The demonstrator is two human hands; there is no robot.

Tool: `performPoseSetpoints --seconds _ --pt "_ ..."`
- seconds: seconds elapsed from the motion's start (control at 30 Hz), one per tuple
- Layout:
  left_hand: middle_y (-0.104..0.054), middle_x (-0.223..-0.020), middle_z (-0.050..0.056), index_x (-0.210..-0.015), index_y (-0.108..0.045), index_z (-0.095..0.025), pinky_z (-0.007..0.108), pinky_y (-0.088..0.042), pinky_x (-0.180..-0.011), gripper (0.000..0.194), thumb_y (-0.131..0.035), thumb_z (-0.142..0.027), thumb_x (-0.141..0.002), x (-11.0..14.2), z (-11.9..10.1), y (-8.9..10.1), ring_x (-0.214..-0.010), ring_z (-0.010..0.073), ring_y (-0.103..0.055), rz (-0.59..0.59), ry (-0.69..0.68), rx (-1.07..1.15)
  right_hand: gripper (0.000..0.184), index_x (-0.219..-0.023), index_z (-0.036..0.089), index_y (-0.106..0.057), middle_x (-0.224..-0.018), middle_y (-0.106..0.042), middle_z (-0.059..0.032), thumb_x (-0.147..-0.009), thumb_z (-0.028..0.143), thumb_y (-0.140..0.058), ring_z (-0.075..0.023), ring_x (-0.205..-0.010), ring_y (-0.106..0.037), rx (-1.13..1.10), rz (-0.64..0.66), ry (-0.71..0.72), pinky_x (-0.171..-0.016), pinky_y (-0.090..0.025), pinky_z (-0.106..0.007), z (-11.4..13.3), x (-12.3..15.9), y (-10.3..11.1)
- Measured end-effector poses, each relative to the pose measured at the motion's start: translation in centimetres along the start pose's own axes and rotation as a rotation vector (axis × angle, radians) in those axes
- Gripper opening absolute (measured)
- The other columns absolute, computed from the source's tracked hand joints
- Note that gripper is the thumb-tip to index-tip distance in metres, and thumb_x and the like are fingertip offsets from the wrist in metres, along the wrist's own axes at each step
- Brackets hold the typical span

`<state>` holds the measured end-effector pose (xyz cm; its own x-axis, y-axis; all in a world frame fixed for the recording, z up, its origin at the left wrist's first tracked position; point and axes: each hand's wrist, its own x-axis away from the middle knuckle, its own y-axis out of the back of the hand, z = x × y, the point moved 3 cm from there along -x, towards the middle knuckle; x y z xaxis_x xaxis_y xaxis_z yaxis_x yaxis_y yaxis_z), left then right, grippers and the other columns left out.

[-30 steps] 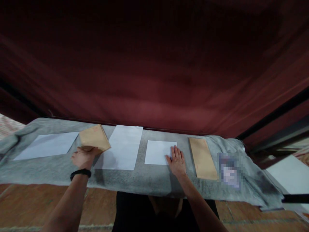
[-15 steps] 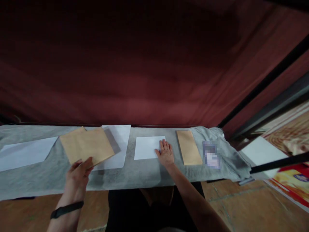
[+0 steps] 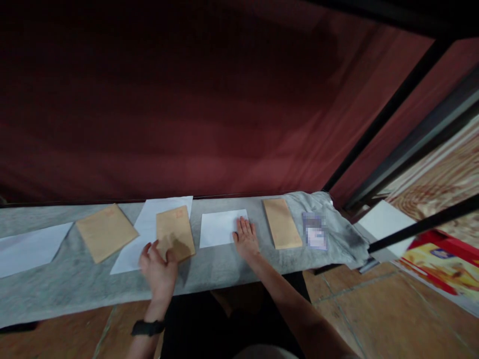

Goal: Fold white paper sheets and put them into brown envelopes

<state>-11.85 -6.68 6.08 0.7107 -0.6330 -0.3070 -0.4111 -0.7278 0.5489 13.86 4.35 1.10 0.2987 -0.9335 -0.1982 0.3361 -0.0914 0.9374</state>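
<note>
My left hand, a black band on its wrist, grips the near left corner of a brown envelope with bent fingers. A small reddish print marks the envelope's far end, and it overlaps a large white sheet. To its left, another brown envelope lies at a slant, partly over the same sheet. My right hand rests flat, fingers out, on the right side of a smaller white sheet. Right of that hand lies a long brown envelope.
Grey cloth covers the narrow table. One more white sheet lies at the far left. A blurred-out item is at the right end. A dark red curtain hangs behind; a black bar crosses at right.
My left hand has moved right with a brown envelope, leaving another brown envelope lying at the left. The right hand stays on the small sheet. The view has shifted right.
</note>
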Motion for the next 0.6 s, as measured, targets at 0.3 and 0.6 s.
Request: performPoseSetpoints --seconds 0.3,0.6 --pt "-0.039 -0.158 0.023 -0.147 -0.044 -0.006 0.053 -0.023 -0.122 0.062 -0.036 -0.039 -0.096 5.4 -5.5 -12.4 -0.151 0.0326 -0.027 0.528 -0.407 -0.297 0.052 -0.154 0.019 -0.041 -0.162 -0.034 -0.0108 -0.105 0.036 -0.04 -0.0275 -0.149 -0.033 -0.044 0.034 0.093 -0.122 -0.022 -0.049 1.5 0.6 -1.2" --pt "-0.049 -0.146 0.032 -0.141 -0.046 0.004 0.051 -0.032 -0.116 0.062 -0.048 -0.023 -0.085 2.2 -4.3 -11.0 -0.141 0.0386 -0.043 0.397 -0.149 -0.235 0.056 -0.155 0.015 -0.039 -0.159 -0.036 -0.0153 -0.105 0.038 -0.043 -0.0288 -0.147 -0.036 0.038 -0.063 0.0 -0.12 -0.024 -0.048 -1.9 2.0 -0.1"
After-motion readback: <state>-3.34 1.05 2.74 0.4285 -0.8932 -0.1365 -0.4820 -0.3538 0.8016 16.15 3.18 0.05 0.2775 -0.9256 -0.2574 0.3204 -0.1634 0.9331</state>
